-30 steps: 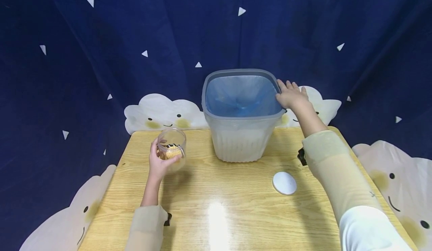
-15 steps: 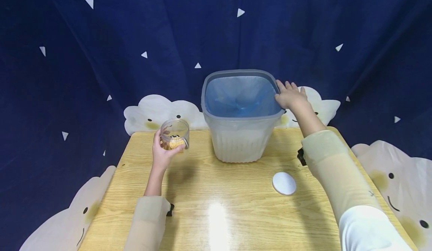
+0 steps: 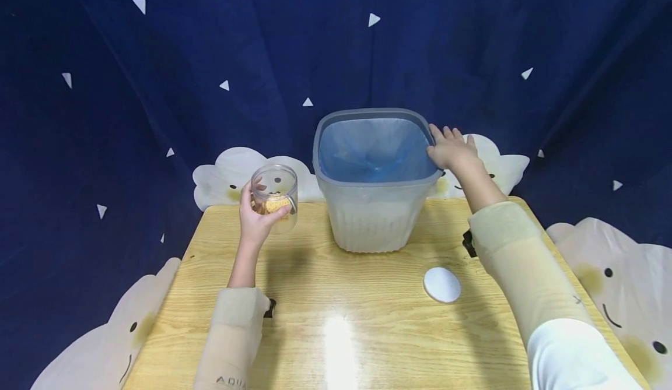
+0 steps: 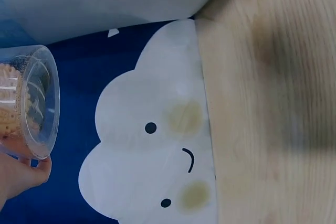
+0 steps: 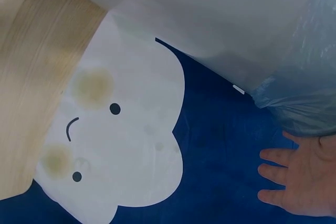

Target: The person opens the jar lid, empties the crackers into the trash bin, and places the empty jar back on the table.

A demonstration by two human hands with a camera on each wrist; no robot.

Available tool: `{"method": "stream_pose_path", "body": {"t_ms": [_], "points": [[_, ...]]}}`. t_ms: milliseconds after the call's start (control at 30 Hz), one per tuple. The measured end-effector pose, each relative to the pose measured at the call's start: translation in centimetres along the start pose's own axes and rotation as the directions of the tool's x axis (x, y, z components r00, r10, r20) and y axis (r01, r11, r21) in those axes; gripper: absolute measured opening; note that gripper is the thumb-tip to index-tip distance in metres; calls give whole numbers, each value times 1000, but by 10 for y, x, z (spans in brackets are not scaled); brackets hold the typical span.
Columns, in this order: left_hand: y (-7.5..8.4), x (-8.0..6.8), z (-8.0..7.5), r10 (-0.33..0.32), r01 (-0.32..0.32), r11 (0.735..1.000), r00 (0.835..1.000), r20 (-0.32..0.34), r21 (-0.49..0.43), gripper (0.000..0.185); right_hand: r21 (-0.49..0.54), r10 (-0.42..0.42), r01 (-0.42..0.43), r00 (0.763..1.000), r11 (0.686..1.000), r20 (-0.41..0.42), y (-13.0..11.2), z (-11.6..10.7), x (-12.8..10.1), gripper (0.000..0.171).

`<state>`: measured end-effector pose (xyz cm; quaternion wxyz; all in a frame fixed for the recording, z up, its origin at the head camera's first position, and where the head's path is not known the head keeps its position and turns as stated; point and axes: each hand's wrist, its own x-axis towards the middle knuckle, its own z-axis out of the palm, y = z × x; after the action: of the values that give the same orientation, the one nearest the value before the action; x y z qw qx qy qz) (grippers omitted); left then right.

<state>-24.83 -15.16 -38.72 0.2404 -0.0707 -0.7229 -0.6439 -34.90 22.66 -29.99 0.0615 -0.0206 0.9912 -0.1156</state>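
We see the left hand (image 3: 255,218) lifting nothing but the jar (image 3: 275,195) (biscuits inside), fingers curled round its near side, above the table's (image 3: 336,331) far left. The right hand (image 3: 452,148) rests, fingers straight and slightly spread, on the bin's (image 3: 374,215) right rim. A lid (image 3: 442,284) lies right.

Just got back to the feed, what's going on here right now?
A person's left hand holds a clear open jar with some crackers inside, raised above the wooden table to the left of the bin. The right hand rests with straight fingers on the bin's right rim; the bin has a blue liner. A white lid lies on the table nearer the person.
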Motion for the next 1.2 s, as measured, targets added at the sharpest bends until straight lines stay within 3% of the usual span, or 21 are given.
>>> {"method": "stream_pose_path", "body": {"t_ms": [533, 833, 1200], "points": [[12, 18, 8, 70, -70, 997, 997, -16, 27, 78, -11, -3, 3, 1000, 1000, -1, 0, -2, 1, 60], [19, 23, 14, 39, -38, 999, 999, -33, 25, 78, -8, -1, 1, 1000, 1000, -1, 0, -1, -1, 60], [27, 33, 22, 52, -52, 999, 998, -30, -1, 78, -11, 19, -19, 1000, 1000, -5, -1, -1, -2, 60]]}}
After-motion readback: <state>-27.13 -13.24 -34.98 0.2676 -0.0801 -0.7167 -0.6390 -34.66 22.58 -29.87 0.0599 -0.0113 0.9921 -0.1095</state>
